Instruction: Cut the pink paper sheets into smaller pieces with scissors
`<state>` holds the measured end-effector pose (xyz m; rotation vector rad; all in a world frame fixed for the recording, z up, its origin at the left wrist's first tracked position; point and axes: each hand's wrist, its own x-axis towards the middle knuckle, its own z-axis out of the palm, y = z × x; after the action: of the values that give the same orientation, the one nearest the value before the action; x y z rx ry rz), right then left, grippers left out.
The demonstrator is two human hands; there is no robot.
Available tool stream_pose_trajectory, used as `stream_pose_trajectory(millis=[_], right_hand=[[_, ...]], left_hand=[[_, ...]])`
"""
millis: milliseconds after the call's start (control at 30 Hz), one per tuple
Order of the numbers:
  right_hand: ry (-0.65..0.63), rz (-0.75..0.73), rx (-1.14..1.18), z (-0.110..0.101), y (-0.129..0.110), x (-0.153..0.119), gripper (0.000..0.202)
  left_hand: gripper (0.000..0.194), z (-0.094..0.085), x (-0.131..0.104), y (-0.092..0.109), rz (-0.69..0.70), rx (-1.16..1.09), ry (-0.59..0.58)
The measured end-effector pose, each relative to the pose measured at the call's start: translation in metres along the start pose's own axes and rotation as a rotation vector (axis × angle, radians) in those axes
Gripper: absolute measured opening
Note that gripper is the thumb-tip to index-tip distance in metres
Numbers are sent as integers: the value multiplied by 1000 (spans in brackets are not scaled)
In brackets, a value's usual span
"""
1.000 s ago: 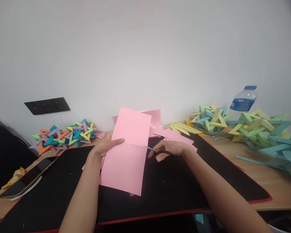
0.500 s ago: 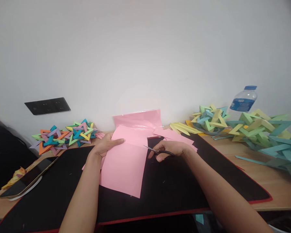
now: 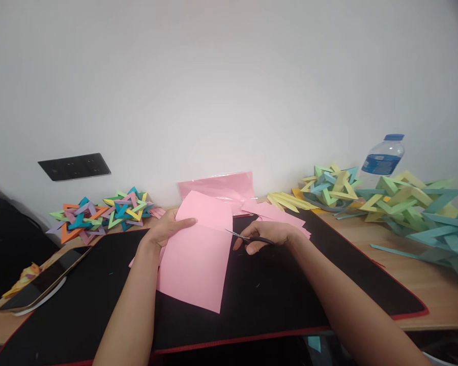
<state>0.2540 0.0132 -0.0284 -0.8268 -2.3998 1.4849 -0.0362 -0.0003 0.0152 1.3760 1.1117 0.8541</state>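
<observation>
Your left hand (image 3: 168, 226) pinches the pink sheet (image 3: 196, 254) at its left edge, mid-mat. Your right hand (image 3: 269, 235) is closed on the scissors (image 3: 248, 237), whose tips are at the sheet's right edge. Risk: the floppy sheet may buckle under the blades and the cut could wander. The black mat (image 3: 290, 290) covers the wooden desk (image 3: 435, 284). Paper stars (image 3: 99, 213) sit at the back left, a bottle (image 3: 383, 157) at the back right, against a white wall.

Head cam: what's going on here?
A person is cutting paper at a desk. The left hand holds a pink sheet by its left edge over the black desk mat. The right hand holds scissors, blade tips at the sheet's right edge. Folded paper stars lie along the wall.
</observation>
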Motion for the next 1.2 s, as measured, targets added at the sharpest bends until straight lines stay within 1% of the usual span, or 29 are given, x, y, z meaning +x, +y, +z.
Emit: stream_pose_trajectory(millis=[233, 867, 1200], right_hand=[[15, -23, 7, 0, 2, 0, 48], [8, -22, -26, 0, -2, 0, 42], [0, -2, -26, -1, -3, 0, 47]], left_hand=[[37, -2, 1, -2, 0, 23, 30], [39, -1, 0, -3, -2, -1, 16], [42, -3, 2, -3, 9, 25, 26]])
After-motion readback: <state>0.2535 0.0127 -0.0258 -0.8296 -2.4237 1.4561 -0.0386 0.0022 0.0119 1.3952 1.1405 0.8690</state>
